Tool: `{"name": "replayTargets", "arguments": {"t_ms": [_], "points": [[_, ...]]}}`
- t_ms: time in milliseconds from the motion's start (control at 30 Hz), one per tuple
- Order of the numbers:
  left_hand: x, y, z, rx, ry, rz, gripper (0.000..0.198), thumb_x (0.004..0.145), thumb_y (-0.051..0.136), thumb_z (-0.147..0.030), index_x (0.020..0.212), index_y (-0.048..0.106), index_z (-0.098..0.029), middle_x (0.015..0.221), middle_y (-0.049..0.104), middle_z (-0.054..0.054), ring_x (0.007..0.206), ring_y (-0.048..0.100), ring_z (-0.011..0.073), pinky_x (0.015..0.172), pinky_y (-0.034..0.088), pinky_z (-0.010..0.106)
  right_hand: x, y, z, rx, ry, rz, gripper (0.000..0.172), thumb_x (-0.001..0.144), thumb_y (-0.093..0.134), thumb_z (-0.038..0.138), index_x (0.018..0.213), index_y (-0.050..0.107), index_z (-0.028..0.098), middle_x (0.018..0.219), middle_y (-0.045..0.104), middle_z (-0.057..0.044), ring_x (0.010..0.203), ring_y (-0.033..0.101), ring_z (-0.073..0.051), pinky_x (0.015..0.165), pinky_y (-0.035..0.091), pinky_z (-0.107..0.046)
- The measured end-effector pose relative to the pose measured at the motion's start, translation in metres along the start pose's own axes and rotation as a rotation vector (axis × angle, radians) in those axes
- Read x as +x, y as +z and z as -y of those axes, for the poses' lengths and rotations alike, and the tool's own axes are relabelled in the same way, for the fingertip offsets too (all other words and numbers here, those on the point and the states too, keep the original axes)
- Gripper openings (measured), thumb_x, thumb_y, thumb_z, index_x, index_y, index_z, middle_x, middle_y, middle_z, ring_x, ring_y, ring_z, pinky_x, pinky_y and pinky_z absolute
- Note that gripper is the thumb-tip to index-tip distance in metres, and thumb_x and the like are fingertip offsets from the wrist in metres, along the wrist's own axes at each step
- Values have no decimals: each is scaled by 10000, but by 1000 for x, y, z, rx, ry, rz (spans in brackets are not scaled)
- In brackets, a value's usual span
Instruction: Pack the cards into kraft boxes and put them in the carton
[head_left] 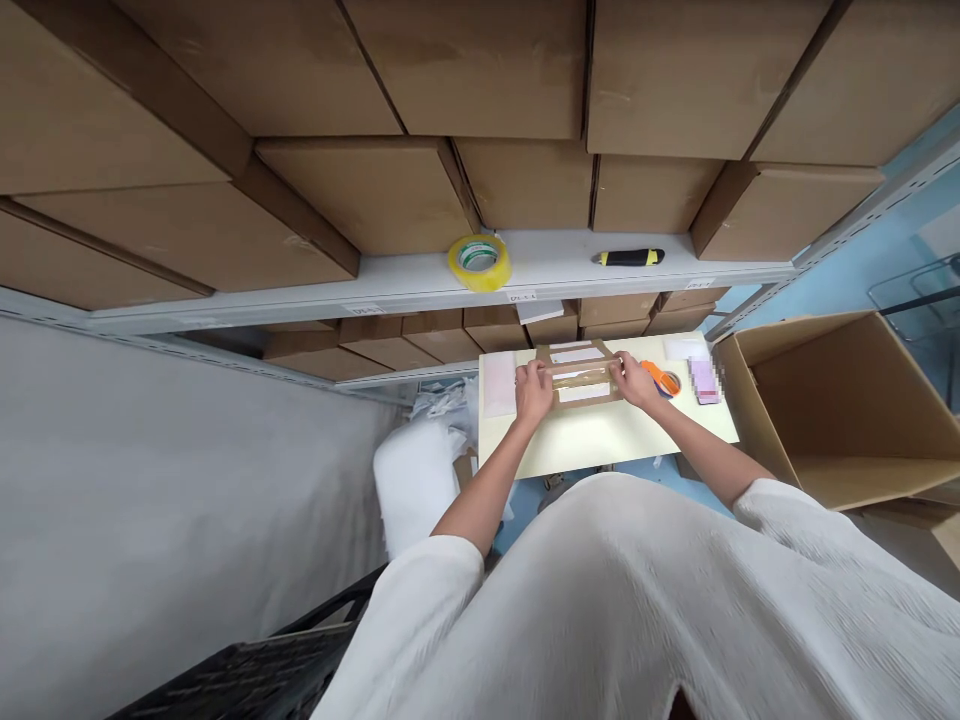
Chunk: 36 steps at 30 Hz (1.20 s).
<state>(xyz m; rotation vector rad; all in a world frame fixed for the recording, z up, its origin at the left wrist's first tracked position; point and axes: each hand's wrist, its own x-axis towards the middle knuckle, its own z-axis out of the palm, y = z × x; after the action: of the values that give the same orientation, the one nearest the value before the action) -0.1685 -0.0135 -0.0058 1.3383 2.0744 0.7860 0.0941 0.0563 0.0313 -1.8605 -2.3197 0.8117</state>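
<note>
Left hand [532, 392] clasping one end of a small taped cardboard box [581, 372], right hand [634, 382] pinching the other, box over the pale desk [577, 440], orange tape dispenser [657, 376] just beside the right hand.

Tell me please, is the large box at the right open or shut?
Open: the large box shows its inner walls through an uncovered mouth.

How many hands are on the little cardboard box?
2: the left hand at the left end of the little cardboard box, and the right hand at its right end. No other hands are visible.
</note>
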Motion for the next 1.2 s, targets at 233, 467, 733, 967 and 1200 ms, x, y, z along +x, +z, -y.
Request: {"name": "replayTargets", "arguments": {"t_ms": [233, 467, 733, 967, 1200], "points": [[-21, 12, 17, -4, 27, -6, 184, 997, 599, -231, 1151, 499, -247, 1265, 525, 121, 1183, 620, 269, 1088, 521, 439, -23, 19, -7, 30, 27, 55, 395, 1126, 345, 468, 1406, 468, 220, 1330, 722, -172, 1042, 716, -343, 849, 543, -420], [-45, 31, 50, 60, -140, 174, 489, 877, 673, -168, 1296, 435, -250, 1381, 544, 140, 1258, 642, 289, 1014, 542, 428, -32, 41, -19, -25, 111, 220, 350, 1135, 340, 498, 1307, 484, 230, 1160, 776, -143, 1009, 727, -331, 820, 518, -387], [-13, 21, 35, -140, -262, 100, 629, 1048, 513, -404, 1616, 290, -248, 1626, 540, 164, 1451, 587, 280, 1119, 508, 412, -10, 24, -5, 254, 175, 93, 482, 1127, 333, 494, 1506, 443, 218, 1478, 667, -175, 1258, 685, -278, 1007, 541, -358], [-9, 10, 17, -349, -292, 107, 705, 1097, 391, -671, 1668, 318, -264, 1583, 614, 143, 1405, 640, 285, 1095, 516, 382, -4, 12, -5, 347, 211, 86, 675, 1136, 227, 581, 1736, 257, 273, 1607, 586, -151, 1346, 649, -250, 1064, 544, -346], [-15, 15, 24, -329, -284, 103, 646, 1096, 431, -655, 1572, 428, -219, 1403, 666, 152, 1327, 652, 276, 1120, 497, 379, -8, 30, -30, 431, 195, 32, 679, 1122, 238, 620, 1705, 333, 284, 1556, 614, -147, 1317, 656, -256, 1030, 579, -382]]}}
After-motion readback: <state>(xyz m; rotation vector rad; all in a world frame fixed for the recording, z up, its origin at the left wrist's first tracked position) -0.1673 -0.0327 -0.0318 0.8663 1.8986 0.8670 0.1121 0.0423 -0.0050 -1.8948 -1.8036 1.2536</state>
